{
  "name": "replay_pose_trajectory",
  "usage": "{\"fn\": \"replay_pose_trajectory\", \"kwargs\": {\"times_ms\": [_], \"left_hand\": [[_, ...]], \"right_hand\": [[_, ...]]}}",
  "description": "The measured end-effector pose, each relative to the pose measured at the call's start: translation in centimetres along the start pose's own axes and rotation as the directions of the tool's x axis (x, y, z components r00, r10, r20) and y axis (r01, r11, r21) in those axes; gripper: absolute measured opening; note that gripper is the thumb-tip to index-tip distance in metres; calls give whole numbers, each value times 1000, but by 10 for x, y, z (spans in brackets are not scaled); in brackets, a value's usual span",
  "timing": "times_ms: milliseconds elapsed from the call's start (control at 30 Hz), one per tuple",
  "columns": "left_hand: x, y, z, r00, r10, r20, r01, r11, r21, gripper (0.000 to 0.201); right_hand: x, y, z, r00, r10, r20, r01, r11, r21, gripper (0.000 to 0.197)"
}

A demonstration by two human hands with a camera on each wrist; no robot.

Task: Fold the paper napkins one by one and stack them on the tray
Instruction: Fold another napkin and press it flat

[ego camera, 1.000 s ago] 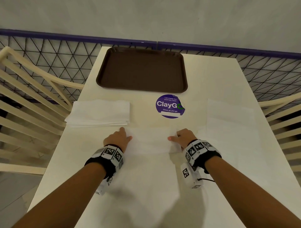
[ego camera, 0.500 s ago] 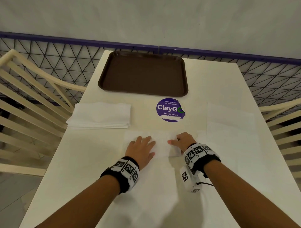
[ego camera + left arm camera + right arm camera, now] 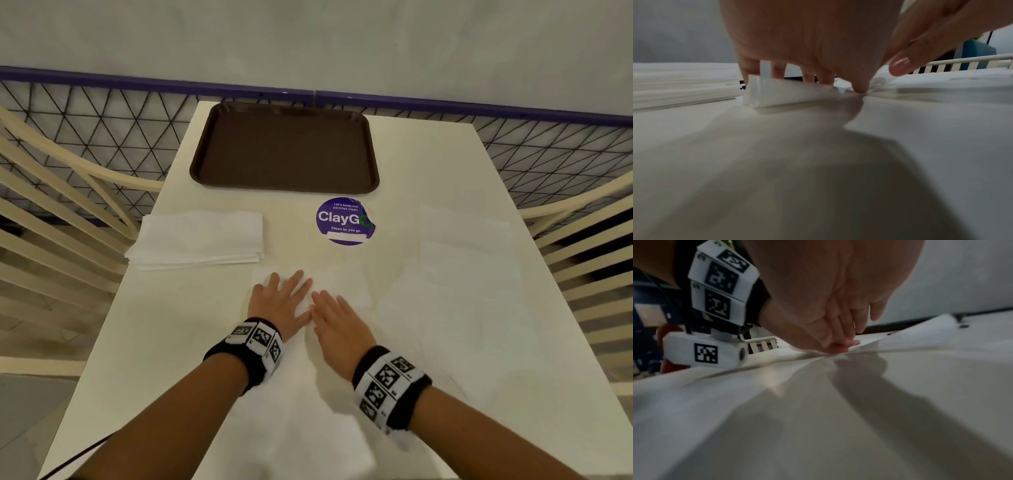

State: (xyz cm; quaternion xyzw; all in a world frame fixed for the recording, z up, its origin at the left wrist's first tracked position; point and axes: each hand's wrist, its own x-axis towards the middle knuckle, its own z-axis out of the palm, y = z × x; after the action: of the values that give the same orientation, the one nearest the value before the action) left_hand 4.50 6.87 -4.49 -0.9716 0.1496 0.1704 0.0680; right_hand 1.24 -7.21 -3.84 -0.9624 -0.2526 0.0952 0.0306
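Observation:
A white paper napkin [image 3: 346, 284] lies folded on the white table in front of me. My left hand [image 3: 281, 301] lies flat on its left half with fingers straight and spread. My right hand [image 3: 334, 317] lies flat beside it, fingers straight, pressing the napkin's middle. In the left wrist view the fingers [image 3: 826, 78] press down a raised fold of the napkin [image 3: 785, 95]. The right wrist view shows flat fingers [image 3: 846, 331] on the paper [image 3: 900, 344]. A brown tray [image 3: 284, 150] stands bare at the table's far end.
A stack of white napkins [image 3: 198, 240] lies at the left. More unfolded white paper [image 3: 462, 260] lies at the right. A round purple ClayGo sticker [image 3: 345, 221] sits between tray and hands. Cream chairs [image 3: 51, 212] flank the table; a mesh fence [image 3: 102, 126] runs behind.
My left hand slid from the napkin's left edge to its middle and flattened. My right hand uncurled from the right edge and moved left, now flat beside the left hand.

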Motion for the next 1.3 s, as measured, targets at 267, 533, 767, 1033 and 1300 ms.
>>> {"fn": "replay_pose_trajectory", "kwargs": {"times_ms": [267,533,767,1033,1300], "left_hand": [[0,-2,1,1000,8,8,-8,1000,-1,67],[-13,10,1,932,113,-345,-121,993,-1,56],[-27,47,21,937,238,-254,-271,957,-105,39],[-44,-12,31,963,148,-225,-162,986,-47,38],[-55,-41,22,959,115,-259,-105,993,53,39]], "right_hand": [[-8,0,0,916,217,337,-250,967,56,51],[-17,14,-11,875,273,399,-318,947,49,53],[-12,14,-20,866,258,429,-291,957,12,54],[-8,11,-32,883,234,407,-203,972,-119,48],[10,9,-58,901,138,412,-81,985,-153,29]]}}
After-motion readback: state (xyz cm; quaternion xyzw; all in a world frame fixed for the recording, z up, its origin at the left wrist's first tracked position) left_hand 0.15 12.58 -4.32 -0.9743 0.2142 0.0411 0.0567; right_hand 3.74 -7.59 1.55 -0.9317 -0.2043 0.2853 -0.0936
